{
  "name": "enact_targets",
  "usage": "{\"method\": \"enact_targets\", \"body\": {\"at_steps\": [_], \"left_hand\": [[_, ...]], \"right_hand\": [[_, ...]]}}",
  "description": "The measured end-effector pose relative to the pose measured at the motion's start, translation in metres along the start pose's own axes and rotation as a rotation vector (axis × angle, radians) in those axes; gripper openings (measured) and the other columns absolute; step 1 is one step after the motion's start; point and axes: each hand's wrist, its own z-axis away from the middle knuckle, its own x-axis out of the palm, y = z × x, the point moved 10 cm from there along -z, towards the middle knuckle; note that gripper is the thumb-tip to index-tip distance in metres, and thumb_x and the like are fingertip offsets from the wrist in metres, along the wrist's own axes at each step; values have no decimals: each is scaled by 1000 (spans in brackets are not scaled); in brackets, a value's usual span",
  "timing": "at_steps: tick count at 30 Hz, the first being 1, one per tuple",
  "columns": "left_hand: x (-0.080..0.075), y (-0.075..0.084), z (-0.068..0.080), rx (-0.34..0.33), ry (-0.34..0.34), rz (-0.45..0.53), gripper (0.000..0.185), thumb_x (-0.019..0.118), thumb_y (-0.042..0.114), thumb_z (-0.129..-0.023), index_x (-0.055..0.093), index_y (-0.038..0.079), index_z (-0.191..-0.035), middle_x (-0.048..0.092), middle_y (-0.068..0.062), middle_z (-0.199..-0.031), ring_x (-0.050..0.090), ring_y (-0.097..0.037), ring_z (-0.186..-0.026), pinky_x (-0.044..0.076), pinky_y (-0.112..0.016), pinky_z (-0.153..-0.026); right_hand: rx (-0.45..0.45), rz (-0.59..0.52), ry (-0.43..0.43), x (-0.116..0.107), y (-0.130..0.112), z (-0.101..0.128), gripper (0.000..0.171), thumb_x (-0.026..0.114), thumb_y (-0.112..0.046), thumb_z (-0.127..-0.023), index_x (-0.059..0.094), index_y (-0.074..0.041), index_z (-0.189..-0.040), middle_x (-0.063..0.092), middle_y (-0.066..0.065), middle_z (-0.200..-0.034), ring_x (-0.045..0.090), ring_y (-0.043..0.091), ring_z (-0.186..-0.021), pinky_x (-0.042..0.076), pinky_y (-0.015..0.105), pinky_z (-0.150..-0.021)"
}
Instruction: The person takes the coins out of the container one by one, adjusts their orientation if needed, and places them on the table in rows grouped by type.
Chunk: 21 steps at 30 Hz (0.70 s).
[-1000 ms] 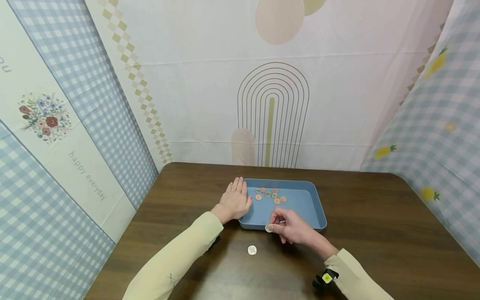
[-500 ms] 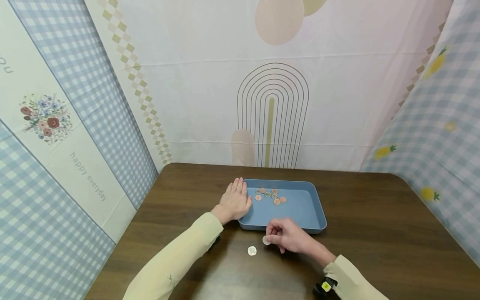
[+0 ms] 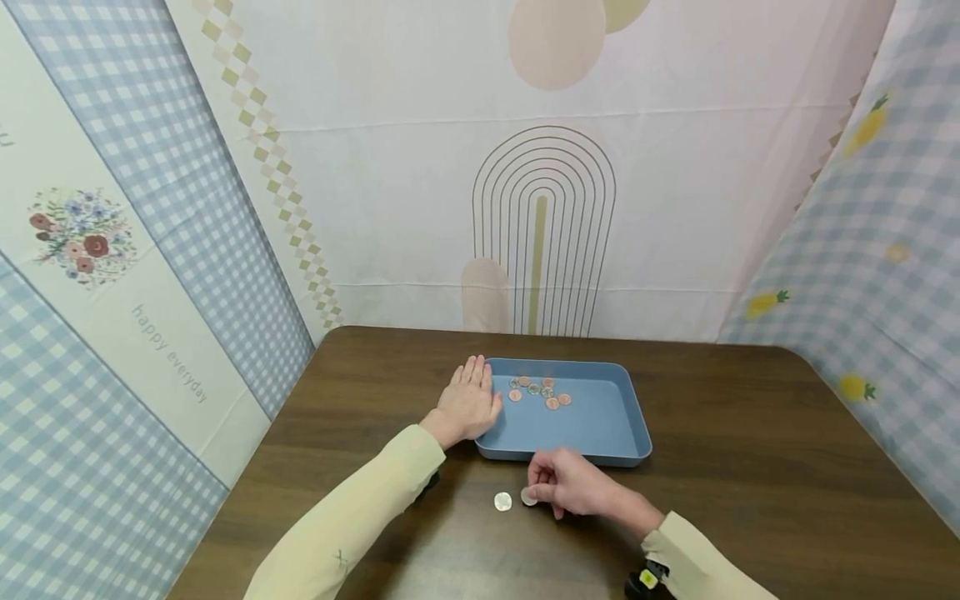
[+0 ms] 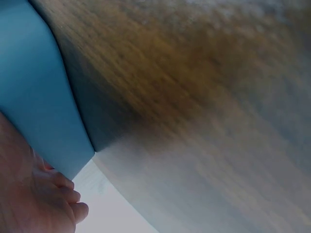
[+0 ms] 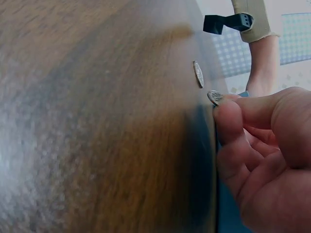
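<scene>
A silver coin [image 3: 528, 497] is pinched between the thumb and index finger of my right hand [image 3: 573, 483], in front of the tray's near edge. The right wrist view shows that same coin [image 5: 215, 97] at the fingertips, close over the table. A second silver coin [image 3: 502, 502] lies flat on the table just to its left. My left hand [image 3: 468, 402] rests with straight fingers along the left rim of the blue tray [image 3: 600, 429]. In the left wrist view, part of the left hand [image 4: 39, 194] touches the tray's outer wall [image 4: 53, 102].
Several copper coins [image 3: 552, 403] and silver coins [image 3: 534, 389] lie in the back left part of the tray. The dark wooden table [image 3: 750, 442] extends to both sides. A patterned cloth [image 3: 405, 208] hangs behind it.
My right hand has moved from the tray's near rim toward the front, bringing its pinched coin down beside the coin on the table. The left hand has stayed in place.
</scene>
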Motion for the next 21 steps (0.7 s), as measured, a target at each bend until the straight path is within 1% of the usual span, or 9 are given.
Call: {"method": "enact_targets", "body": {"at_steps": [3,7,11,17,21], "left_hand": [[-1,1,0,4,1,3,67,23,42,-104,25,-3,-154,16,-21,-163,15,-32,-153,17,-43,-124],[-3,3,-2,12,11,-4,66,24,41,-104,25,-3,-153,17,-21,-163,16,-32,-153,18,-43,-124],[-6,3,-2,20,26,-9,66,22,41,-104,25,-3,-153,18,-21,-163,16,-32,-153,18,-43,-124],[-5,4,0,25,7,-15,67,21,41,-104,24,-3,-154,17,-21,-163,15,-32,-153,18,-43,-124],[-4,2,2,17,4,-15,67,20,42,-104,24,-3,-154,16,-20,-163,16,-32,-153,18,-43,-124]], "right_hand": [[18,13,-29,4,4,0,15,69,-16,-91,61,-13,-80,59,-2,-56,53,7,-39,43,23,-36],[24,77,-36,5,5,-2,16,69,-18,-91,59,-15,-79,56,-7,-54,50,4,-37,43,22,-35],[37,143,-23,4,3,-4,19,69,-18,-91,57,-16,-77,53,-8,-54,49,3,-36,42,22,-36],[38,194,-32,7,-2,-4,21,68,-16,-92,54,-16,-77,50,-9,-52,47,2,-35,43,22,-37],[32,207,-41,10,-7,-4,21,68,-14,-92,53,-16,-77,49,-9,-52,47,1,-35,42,21,-37]]}}
